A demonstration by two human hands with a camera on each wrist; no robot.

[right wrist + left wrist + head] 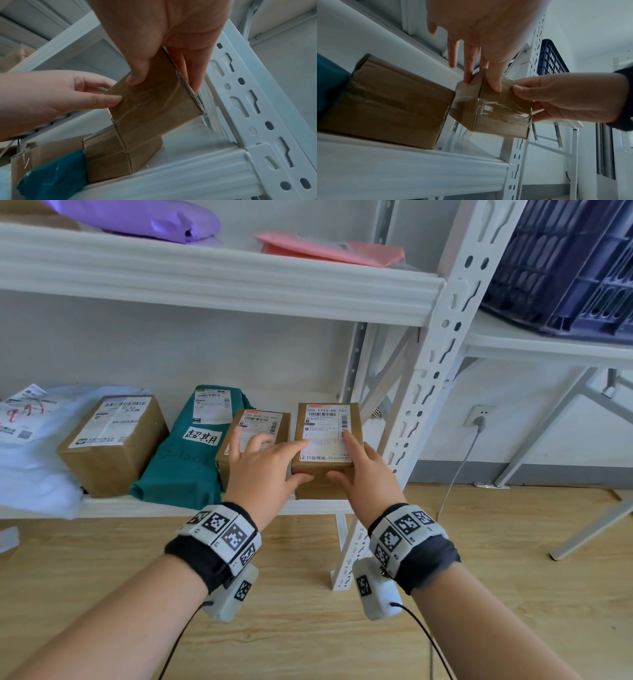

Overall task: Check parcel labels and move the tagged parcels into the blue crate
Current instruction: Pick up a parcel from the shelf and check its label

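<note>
We hold the small box (323,446) tipped up off the shelf (308,508), both hands pinching it: left hand (263,470) at nine o'clock, right hand (366,474) at three. Label-checking step; seemingly no handwritten tag, so next we judge it before the blue crate (565,265) at two o'clock.

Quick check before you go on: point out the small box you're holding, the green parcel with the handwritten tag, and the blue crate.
small box (325,436): head view, on its white shipping label.
green parcel (181,470): head view, bare green wrap below the handwritten tag.
blue crate (555,265): head view, its slotted side wall.

Blk wristbands (202,559), checkered tags, white cams.
</note>
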